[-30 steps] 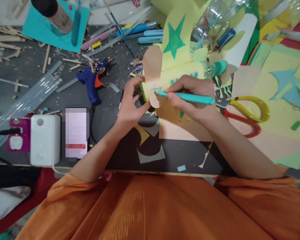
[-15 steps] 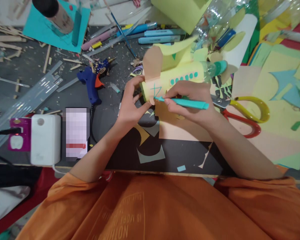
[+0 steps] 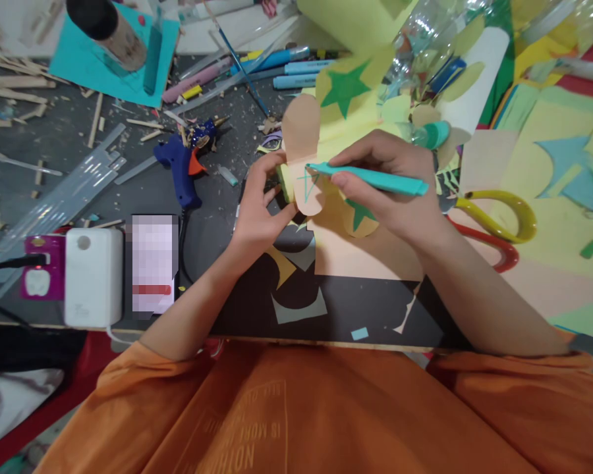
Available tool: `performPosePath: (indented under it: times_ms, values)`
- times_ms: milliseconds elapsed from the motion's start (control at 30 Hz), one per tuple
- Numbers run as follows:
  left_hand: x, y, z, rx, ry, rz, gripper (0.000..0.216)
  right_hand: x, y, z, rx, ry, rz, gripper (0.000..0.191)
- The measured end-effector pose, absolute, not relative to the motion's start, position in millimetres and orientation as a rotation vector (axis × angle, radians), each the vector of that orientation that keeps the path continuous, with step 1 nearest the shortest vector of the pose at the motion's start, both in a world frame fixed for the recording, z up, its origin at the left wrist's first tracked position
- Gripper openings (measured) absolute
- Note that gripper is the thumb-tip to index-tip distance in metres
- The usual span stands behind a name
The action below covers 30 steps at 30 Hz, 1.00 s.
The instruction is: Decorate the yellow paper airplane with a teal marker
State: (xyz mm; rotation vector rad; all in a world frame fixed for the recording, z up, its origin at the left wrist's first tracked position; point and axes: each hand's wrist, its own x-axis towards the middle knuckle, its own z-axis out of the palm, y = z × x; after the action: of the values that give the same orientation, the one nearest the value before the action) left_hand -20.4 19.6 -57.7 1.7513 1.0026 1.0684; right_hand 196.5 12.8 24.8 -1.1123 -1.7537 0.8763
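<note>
A plastic bottle wrapped in yellow paper (image 3: 338, 138) lies sideways before me, its teal cap (image 3: 433, 135) to the right. Across its left end runs a rounded peach paper strip (image 3: 301, 122) bearing partly drawn teal star lines. My left hand (image 3: 257, 214) grips the bottle's left end between thumb and fingers. In a writing grip, my right hand (image 3: 395, 171) is closed on a teal marker (image 3: 390, 182), its tip at the upper part of the drawing. Yellow paper flaps with green stars (image 3: 346, 85) stick out above and below the bottle. My right hand hides much of its middle.
A blue glue gun (image 3: 178, 164) lies left of the bottle, with wood scraps around it. Scissors (image 3: 504, 217) rest by my right wrist. A phone (image 3: 153, 263) and a white power adapter (image 3: 93, 276) sit near the front edge. Pens (image 3: 306, 79) lie behind.
The marker and my right hand have moved up, and the drawing has gained lines. The bottle has rolled a little, bringing the starred flaps into fuller view. My left hand keeps its grip.
</note>
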Motion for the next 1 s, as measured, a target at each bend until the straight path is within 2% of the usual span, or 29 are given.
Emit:
performPosePath:
  times_ms: [333, 800, 1000]
  values:
    - [-21.7, 20.4, -58.5, 1.738, 1.014, 1.058, 0.065, 200.8, 15.7, 22.2, -1.075, -1.805, 0.850, 0.016]
    - [-16.2, 18.1, -56.0, 1.733, 1.039, 1.087, 0.063, 202.6, 18.8, 21.3, -1.011, -1.981, 0.766, 0.028]
    - [-18.4, 19.6, -58.0, 1.728, 1.022, 1.080, 0.062, 199.2, 14.7, 21.9, -0.988, -1.736, 0.872, 0.014]
